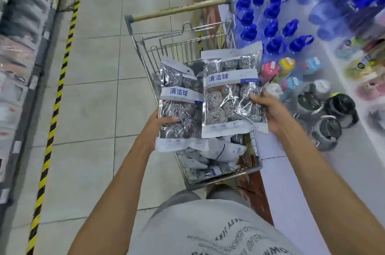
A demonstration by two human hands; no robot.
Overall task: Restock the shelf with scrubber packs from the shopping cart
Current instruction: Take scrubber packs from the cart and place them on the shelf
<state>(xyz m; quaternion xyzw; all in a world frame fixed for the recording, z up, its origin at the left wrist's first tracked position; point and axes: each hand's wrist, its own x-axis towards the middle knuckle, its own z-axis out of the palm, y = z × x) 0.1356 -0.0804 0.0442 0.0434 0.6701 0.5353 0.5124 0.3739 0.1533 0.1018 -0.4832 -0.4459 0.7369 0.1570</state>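
Scrubber packs are up in both hands above the shopping cart (208, 179), 1 pack per hand, side by side with their inner edges touching or slightly overlapping. The left hand (161, 122) grips the left scrubber pack (180, 107) at its lower left edge, thumb curled across the front of the clear plastic, the other fingers hidden behind it. The right hand (268, 112) pinches the right scrubber pack (231, 92) near its lower right side, thumb and fingertips closed on the crinkled film. Each pack is a clear bag of coiled steel-wool balls with a white band printed in blue characters and a white strip at the bottom edge; both face the camera, roughly upright, the right one held a little higher.

Below them, more scrubber packs (218, 154) lie jumbled in the wire basket of the cart, which stands on the tiled floor (100, 96) with its wooden-coloured handle (179, 10) at the far end. Just right of the cart a low white display platform (295, 202) carries blue-capped water bottles (273, 27), small coloured bottles (287, 67) and dark round containers (339, 107). At the far left a blurred shelf (18, 57) runs beside a yellow-and-black floor stripe (56, 100)
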